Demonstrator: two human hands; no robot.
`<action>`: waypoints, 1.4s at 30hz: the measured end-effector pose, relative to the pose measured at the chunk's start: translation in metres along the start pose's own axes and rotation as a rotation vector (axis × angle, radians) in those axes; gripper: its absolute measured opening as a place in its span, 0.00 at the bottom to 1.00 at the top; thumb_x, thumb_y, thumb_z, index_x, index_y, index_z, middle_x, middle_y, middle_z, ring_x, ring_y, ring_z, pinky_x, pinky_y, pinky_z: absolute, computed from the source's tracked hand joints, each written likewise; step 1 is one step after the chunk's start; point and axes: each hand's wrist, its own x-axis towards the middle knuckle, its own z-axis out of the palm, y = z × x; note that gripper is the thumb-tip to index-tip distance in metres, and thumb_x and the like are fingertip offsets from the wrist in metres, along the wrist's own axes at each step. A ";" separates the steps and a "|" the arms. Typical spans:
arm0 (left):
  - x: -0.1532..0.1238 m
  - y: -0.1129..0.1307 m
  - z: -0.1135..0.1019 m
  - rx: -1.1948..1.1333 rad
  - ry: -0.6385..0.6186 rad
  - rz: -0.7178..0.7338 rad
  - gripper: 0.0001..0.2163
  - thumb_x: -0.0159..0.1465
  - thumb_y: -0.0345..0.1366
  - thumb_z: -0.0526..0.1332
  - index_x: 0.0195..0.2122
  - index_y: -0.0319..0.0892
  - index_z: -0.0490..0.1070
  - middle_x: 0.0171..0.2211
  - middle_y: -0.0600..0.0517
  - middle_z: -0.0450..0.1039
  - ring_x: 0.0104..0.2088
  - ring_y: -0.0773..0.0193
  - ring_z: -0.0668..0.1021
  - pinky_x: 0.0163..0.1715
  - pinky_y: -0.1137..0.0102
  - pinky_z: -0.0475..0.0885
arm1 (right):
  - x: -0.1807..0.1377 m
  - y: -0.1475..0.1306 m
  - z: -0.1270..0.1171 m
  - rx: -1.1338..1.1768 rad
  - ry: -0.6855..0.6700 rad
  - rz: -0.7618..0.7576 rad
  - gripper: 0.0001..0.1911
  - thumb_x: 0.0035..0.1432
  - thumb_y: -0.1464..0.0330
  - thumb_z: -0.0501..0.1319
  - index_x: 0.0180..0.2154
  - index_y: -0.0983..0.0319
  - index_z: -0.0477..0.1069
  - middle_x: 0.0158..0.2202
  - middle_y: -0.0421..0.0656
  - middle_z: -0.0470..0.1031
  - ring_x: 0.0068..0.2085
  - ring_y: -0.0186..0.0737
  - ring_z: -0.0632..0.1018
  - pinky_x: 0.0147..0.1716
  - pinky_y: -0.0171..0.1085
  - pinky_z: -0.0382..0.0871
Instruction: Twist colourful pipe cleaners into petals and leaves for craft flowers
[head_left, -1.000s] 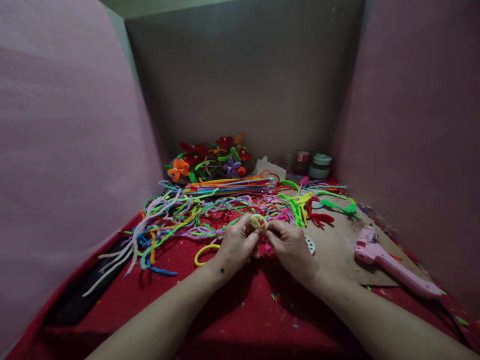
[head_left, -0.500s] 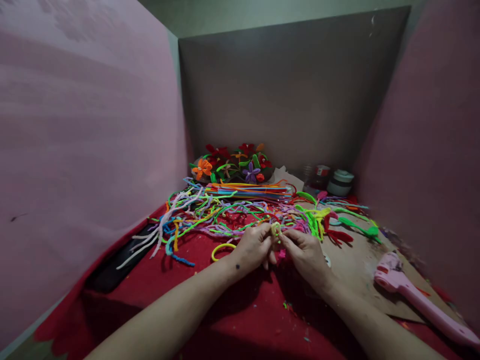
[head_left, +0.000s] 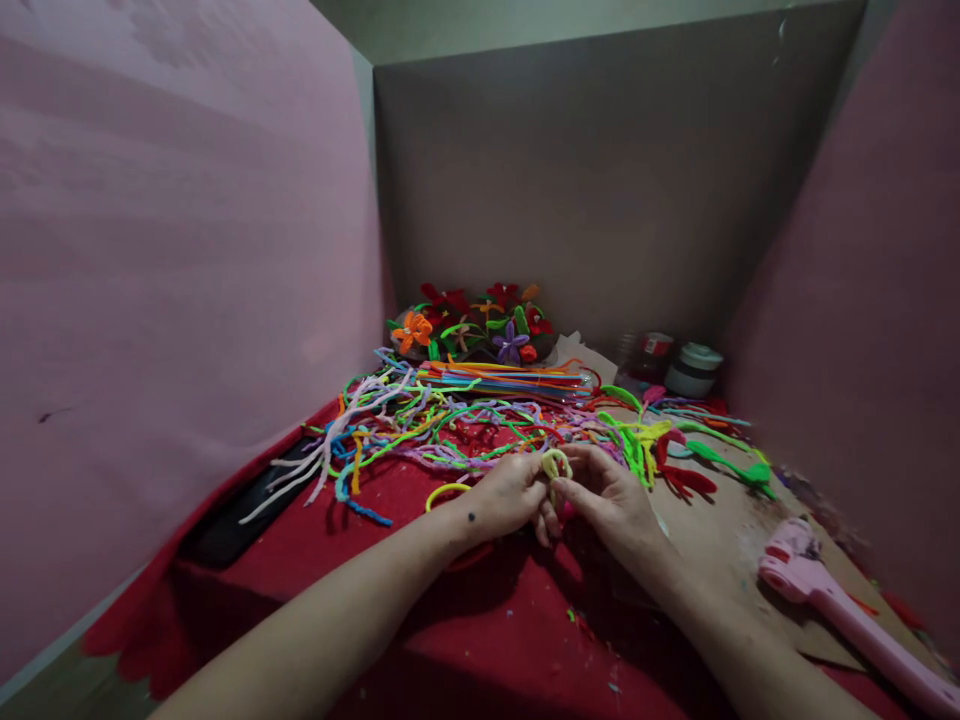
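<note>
Head view: both bare hands meet over the red felt-covered table [head_left: 480,630], just in front of a tangled heap of multicoloured fuzzy pipe cleaners [head_left: 465,425]. Left hand [head_left: 506,495] and right hand [head_left: 611,500] each pinch a small pale yellow-green pipe-cleaner loop [head_left: 556,463] between thumb and fingertips, fingers curled tight on it from either side; loop stands upright between the two hands, above the cloth, touching both. A small pink scrap sits under the right hand's fingers, too hidden to tell what it is. Loose yellow pipe-cleaner ring [head_left: 444,493] lies flat on the felt just left of the left hand. Behind the heap: bundle of straight coloured pipe cleaners [head_left: 510,380], then a cluster of finished pipe-cleaner flowers in orange, purple and red [head_left: 472,325] against the grey back panel [head_left: 600,170]. Two small lidded jars [head_left: 679,365] at back right. Brown cardboard sheet [head_left: 720,540] on the right carries green and red bent pieces [head_left: 690,460] and a pink plastic glue gun [head_left: 832,605] near the right edge. Pink side panels on both sides.
</note>
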 end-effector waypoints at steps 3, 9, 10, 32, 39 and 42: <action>-0.002 0.003 0.003 -0.014 -0.053 -0.035 0.03 0.60 0.29 0.48 0.32 0.40 0.60 0.17 0.56 0.70 0.14 0.68 0.74 0.15 0.75 0.69 | 0.000 -0.001 -0.001 0.002 -0.025 0.046 0.12 0.45 0.64 0.65 0.34 0.62 0.72 0.28 0.41 0.71 0.28 0.35 0.71 0.29 0.35 0.66; -0.003 0.010 0.000 -0.220 -0.147 -0.142 0.00 0.57 0.29 0.51 0.30 0.39 0.58 0.16 0.52 0.72 0.16 0.64 0.76 0.15 0.76 0.68 | 0.002 -0.007 -0.003 0.287 0.001 0.234 0.10 0.44 0.64 0.65 0.27 0.63 0.70 0.23 0.38 0.70 0.23 0.31 0.69 0.24 0.32 0.62; -0.003 0.011 -0.001 -0.248 -0.127 -0.156 0.02 0.58 0.31 0.52 0.29 0.38 0.58 0.15 0.51 0.71 0.16 0.64 0.76 0.14 0.76 0.68 | 0.002 -0.009 -0.003 0.320 0.013 0.238 0.09 0.44 0.65 0.65 0.27 0.63 0.70 0.23 0.38 0.70 0.23 0.31 0.69 0.25 0.32 0.62; -0.003 0.022 -0.004 -0.289 0.000 -0.155 0.07 0.56 0.37 0.59 0.28 0.38 0.63 0.19 0.53 0.73 0.13 0.71 0.72 0.07 0.81 0.63 | 0.005 -0.016 -0.004 0.624 -0.012 0.365 0.12 0.37 0.67 0.69 0.22 0.63 0.67 0.18 0.34 0.67 0.17 0.28 0.67 0.16 0.29 0.63; -0.002 0.024 -0.007 -0.267 0.017 -0.301 0.04 0.52 0.32 0.57 0.26 0.39 0.61 0.13 0.52 0.71 0.11 0.68 0.71 0.06 0.79 0.62 | 0.003 -0.011 -0.004 0.608 -0.079 0.351 0.10 0.41 0.67 0.67 0.24 0.64 0.69 0.20 0.37 0.70 0.19 0.31 0.70 0.19 0.32 0.66; -0.002 0.027 -0.008 -0.203 0.047 -0.330 0.04 0.52 0.32 0.55 0.25 0.40 0.59 0.14 0.52 0.71 0.11 0.67 0.71 0.06 0.79 0.61 | 0.003 -0.013 -0.004 0.614 -0.065 0.349 0.10 0.40 0.67 0.68 0.23 0.64 0.68 0.19 0.37 0.69 0.19 0.29 0.69 0.20 0.31 0.65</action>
